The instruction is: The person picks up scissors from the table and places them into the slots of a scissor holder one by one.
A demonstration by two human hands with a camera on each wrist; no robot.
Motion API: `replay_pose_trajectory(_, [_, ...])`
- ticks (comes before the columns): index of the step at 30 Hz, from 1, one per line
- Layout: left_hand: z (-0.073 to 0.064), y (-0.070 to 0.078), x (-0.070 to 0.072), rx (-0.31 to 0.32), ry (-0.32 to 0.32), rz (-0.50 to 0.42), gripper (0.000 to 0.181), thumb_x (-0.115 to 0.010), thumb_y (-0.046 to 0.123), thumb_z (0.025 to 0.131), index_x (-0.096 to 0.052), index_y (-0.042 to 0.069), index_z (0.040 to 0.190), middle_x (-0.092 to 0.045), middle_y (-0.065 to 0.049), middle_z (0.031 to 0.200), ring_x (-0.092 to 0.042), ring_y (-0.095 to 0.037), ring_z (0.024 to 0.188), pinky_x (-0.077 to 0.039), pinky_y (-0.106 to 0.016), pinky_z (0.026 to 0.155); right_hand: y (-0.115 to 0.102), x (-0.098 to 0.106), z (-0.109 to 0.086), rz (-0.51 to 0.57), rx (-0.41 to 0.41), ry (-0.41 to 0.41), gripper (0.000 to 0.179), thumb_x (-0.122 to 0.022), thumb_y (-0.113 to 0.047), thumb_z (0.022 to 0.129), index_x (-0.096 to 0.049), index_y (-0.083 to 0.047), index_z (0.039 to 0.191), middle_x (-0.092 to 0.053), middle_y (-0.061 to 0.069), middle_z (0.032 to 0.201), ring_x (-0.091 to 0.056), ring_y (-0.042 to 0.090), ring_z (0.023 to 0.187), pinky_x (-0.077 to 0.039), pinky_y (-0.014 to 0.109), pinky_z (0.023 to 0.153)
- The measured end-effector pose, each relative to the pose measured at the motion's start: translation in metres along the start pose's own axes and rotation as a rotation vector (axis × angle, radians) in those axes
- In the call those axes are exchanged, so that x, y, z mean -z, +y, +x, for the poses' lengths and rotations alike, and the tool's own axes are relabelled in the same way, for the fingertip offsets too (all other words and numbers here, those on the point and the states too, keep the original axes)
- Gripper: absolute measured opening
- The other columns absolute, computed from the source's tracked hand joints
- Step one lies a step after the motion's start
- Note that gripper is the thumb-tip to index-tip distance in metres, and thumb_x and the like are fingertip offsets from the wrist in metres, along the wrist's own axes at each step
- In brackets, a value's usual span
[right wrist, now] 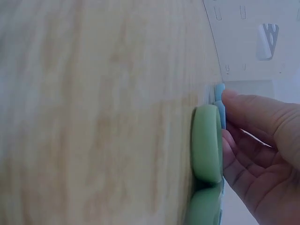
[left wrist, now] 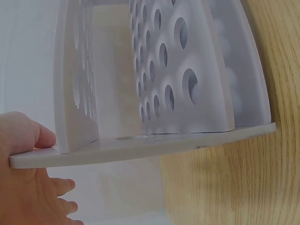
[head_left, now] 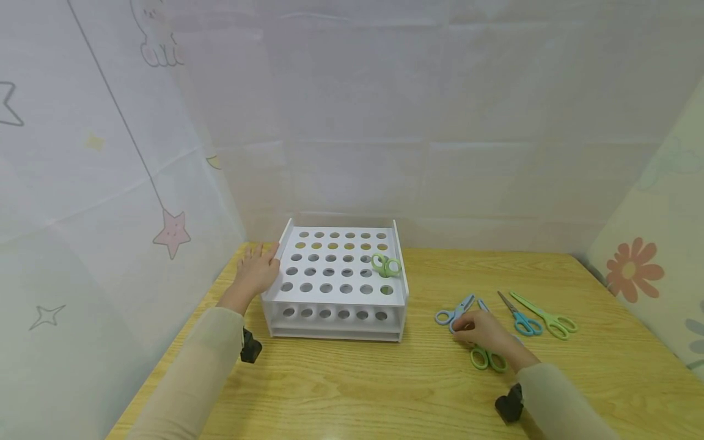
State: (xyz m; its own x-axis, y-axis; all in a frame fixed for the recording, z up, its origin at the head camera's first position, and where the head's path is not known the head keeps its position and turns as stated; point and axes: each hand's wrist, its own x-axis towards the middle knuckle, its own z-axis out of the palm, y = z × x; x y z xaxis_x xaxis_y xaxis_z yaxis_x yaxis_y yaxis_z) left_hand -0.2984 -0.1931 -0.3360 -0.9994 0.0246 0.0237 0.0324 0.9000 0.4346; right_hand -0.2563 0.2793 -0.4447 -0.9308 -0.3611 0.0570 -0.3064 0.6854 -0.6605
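My left hand (head_left: 257, 269) grips the left side panel of a white rack (head_left: 316, 304) full of round holes. In the left wrist view its thumb (left wrist: 44, 136) lies inside the panel and its fingers outside. My right hand (head_left: 486, 333) is down at the table, its thumb and fingertips pinching a handle loop of light blue scissors (head_left: 443, 317). Beneath and beside that hand lie green-handled scissors (head_left: 480, 359) and another blue pair (head_left: 483, 305), both partly hidden. Green scissors (head_left: 386, 264) stand in a hole near the rack's right side, handles up.
Right of my right hand, teal-handled scissors (head_left: 527, 324) and long light green scissors (head_left: 555, 322) lie on the wooden table (head_left: 352, 391). A pale printed sheet (head_left: 352, 122) hangs close behind the rack and along both sides.
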Motion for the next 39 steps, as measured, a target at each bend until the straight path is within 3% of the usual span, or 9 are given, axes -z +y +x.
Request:
replay_pose_trajectory(17, [0.000,0.000,0.000,0.005,-0.003,0.002,0.054,-0.021,0.024,0.096,-0.020,0.010,0.147,-0.006,-0.027,0.149,0.009,-0.045,0.133,0.003,-0.058,0.104,-0.010,-0.004,0.002,-0.071,-0.045,0.018,0.007,-0.070,-0.002,0.077,-0.064,-0.005,0.079,-0.058,-0.002,0.075,-0.053,0.013,0.069,-0.046,0.026,0.059])
replay_pose_trajectory(23, [0.001,0.001,0.000,0.003,-0.002,0.006,0.054,-0.020,0.025,0.096,-0.019,0.010,0.147,-0.005,-0.026,0.149,0.009,-0.045,0.133,0.003,-0.058,0.104,-0.012,-0.002,0.002,-0.043,-0.037,0.047,0.004,-0.066,-0.004,0.082,-0.065,-0.001,0.082,-0.060,-0.001,0.076,-0.054,0.014,0.068,-0.048,0.026,0.057])
replay_pose_trajectory(30, [0.003,0.000,0.000,0.001,-0.005,0.006,0.054,-0.020,0.025,0.096,-0.018,0.010,0.147,-0.003,-0.027,0.148,0.010,-0.046,0.133,0.004,-0.058,0.104,-0.012,0.003,0.002,-0.063,-0.021,0.109,0.009,-0.064,-0.009,0.086,-0.065,-0.001,0.091,-0.062,0.001,0.086,-0.057,0.016,0.078,-0.050,0.030,0.067])
replay_pose_trajectory(39, [0.002,-0.001,-0.001,0.006,-0.007,0.004,0.053,-0.020,0.026,0.096,-0.018,0.011,0.148,-0.003,-0.026,0.149,0.010,-0.045,0.133,0.005,-0.057,0.104,-0.023,0.013,0.001,-0.056,-0.005,0.194,0.011,-0.061,-0.005,0.087,-0.064,0.003,0.093,-0.061,0.005,0.086,-0.055,0.018,0.077,-0.049,0.030,0.065])
